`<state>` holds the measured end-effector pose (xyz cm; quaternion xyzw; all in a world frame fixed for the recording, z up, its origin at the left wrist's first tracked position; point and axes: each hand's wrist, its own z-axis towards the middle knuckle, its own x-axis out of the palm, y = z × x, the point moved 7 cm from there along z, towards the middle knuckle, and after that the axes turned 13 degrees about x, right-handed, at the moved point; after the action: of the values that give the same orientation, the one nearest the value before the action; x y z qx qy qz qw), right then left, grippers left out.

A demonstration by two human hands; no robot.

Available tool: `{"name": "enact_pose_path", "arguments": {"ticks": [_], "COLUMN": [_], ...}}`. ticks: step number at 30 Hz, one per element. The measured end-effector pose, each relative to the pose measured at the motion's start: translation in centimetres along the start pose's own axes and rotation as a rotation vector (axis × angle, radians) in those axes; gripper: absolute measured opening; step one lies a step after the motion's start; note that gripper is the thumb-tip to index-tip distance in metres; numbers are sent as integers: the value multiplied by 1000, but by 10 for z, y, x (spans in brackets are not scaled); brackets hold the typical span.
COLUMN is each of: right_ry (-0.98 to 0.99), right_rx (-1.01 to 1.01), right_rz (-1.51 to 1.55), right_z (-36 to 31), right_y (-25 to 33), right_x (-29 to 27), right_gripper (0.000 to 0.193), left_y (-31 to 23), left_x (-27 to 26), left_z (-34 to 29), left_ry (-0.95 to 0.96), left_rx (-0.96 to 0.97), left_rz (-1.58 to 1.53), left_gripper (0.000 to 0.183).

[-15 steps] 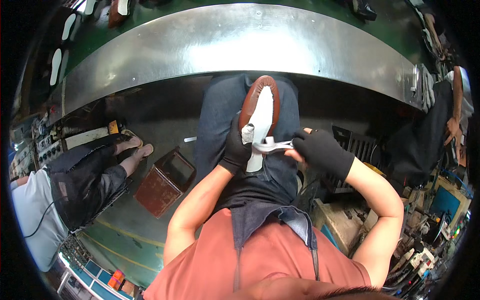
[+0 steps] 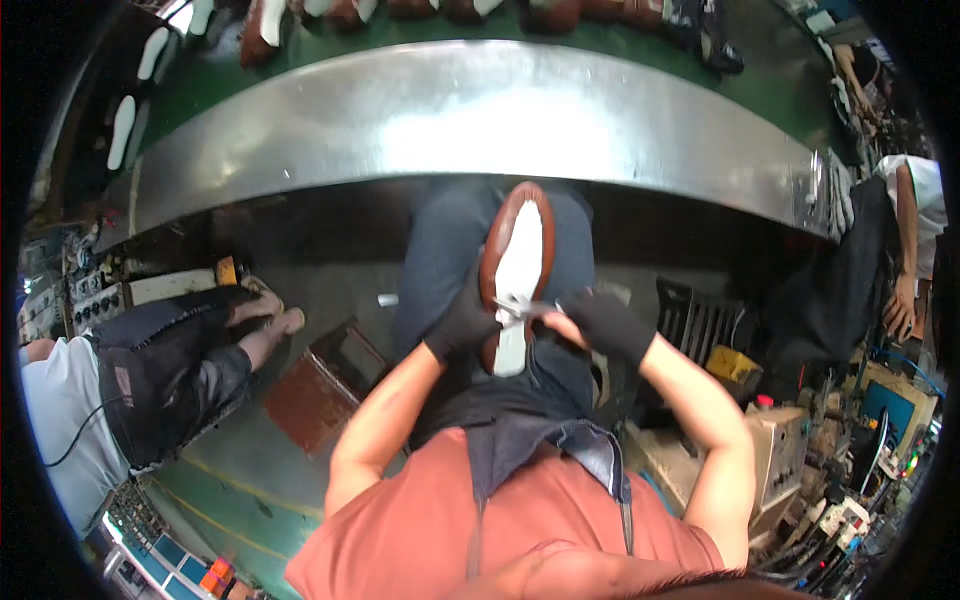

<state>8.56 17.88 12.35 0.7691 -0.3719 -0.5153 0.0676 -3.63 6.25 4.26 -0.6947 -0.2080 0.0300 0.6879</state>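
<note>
A brown leather shoe upper (image 2: 489,265) lies bottom up across my thighs, toe pointing away, with a white insole (image 2: 520,250) on its underside. My left hand (image 2: 462,318), in a black fingerless glove, is closed round the shoe's left side near the heel half. In my right hand (image 2: 606,325), gloved the same way, is a shiny metal tool, apparently lasting pliers (image 2: 522,308). Their head rests at or just over the insole's narrow part, beside my left fingers. Motion blur hides whether the jaws grip the leather.
A metal-edged bench (image 2: 330,130) curves across in front, with several brown shoes (image 2: 415,8) on its green surface. On the left a brown box-like stool (image 2: 318,390) stands near a seated person (image 2: 165,375). A person's arm (image 2: 906,250) and cluttered machinery (image 2: 860,500) are on the right.
My right hand has come left and slightly down, bringing the pliers across the insole beside my left fingers. My left hand still holds the shoe. The view has tilted, showing more of the bench.
</note>
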Motion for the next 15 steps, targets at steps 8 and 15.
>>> {"name": "enact_pose_path", "arguments": {"ticks": [8, 15], "right_ry": [-339, -265], "right_rx": [724, 632], "right_rz": [1061, 1253], "right_z": [-55, -42], "right_y": [-50, -56], "right_x": [92, 98], "right_gripper": [54, 45], "left_y": [-36, -221], "left_x": [-72, -396], "left_z": [22, 199], "left_ry": [-407, -413], "left_rx": [-49, 56], "left_rz": [-240, 526], "left_gripper": [68, 49]}}
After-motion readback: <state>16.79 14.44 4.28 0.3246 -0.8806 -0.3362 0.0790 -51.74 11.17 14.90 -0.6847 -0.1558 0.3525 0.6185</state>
